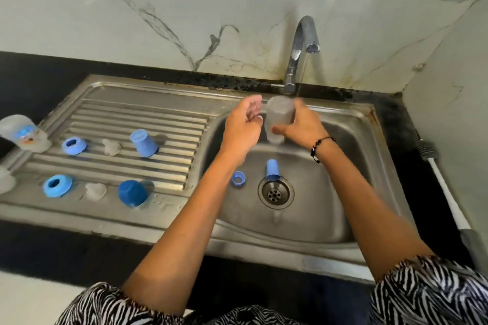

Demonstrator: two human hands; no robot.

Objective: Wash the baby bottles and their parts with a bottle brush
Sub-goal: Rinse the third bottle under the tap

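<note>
A steel sink unit [148,221] sits in a black counter [31,79]. Left of its drain [276,193], the ribbed drainboard bears two blue rings [74,145], two clear teats [111,146], two blue caps [144,143] and a clear bottle [22,132]. Just beside the drain lie a small ring [239,179] and a cap [272,170].

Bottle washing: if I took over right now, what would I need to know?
Right hand grips the clear plastic bottle under the running steel tap. Left hand beside it holds nothing, fingers loosely curled.
In the steel sink basin: small blue cap and blue ring near the drain.
On the ribbed draining board: two blue rings, two clear teats, two blue caps, one printed bottle.
The white-handled bottle brush lies on the right counter.
Left: finish this bottle, then the basin's parts.
</note>
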